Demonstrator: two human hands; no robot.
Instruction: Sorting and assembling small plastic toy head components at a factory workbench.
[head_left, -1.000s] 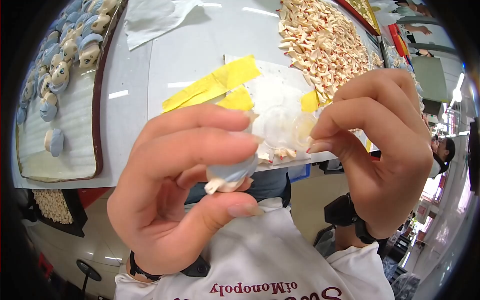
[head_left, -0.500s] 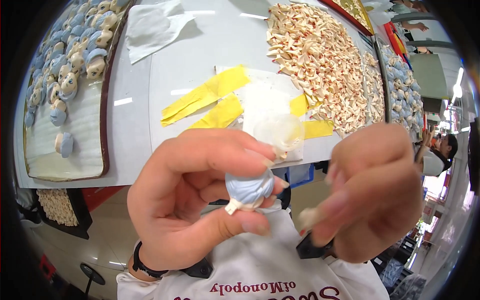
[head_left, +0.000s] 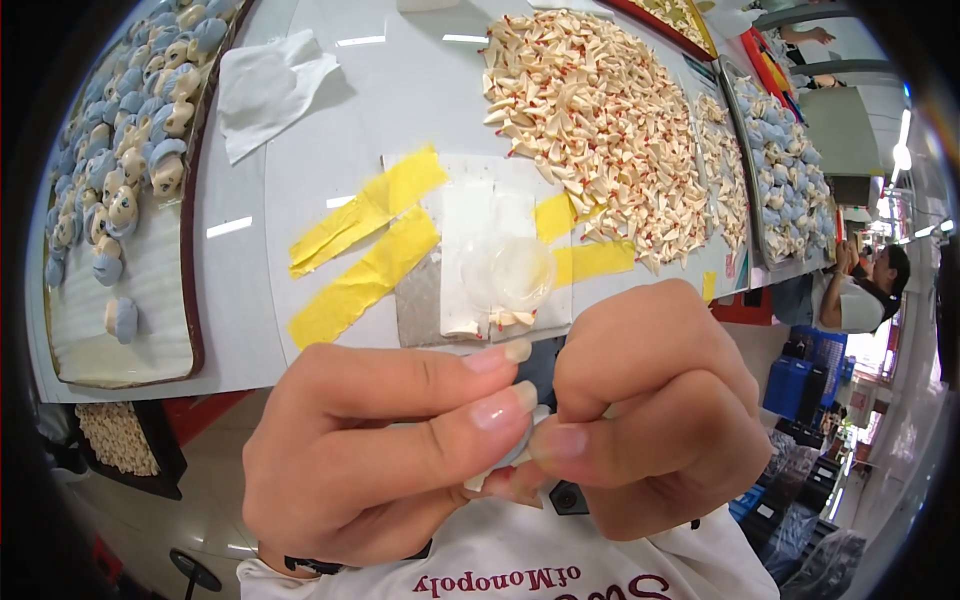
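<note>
A small blue doll head (head_left: 521, 450) sat low between the two hands, in front of the shirt (head_left: 470, 542) and nearer the person than the table (head_left: 400, 100). The left hand (head_left: 370, 450) had its fingers clamped on it from the left; the right hand (head_left: 665, 410) was curled in, thumb tip touching or just beside its right side. Whether the right fingers gripped anything could not be told. Mostly covered, the head showed no clear long axis; both hands were equally near.
</note>
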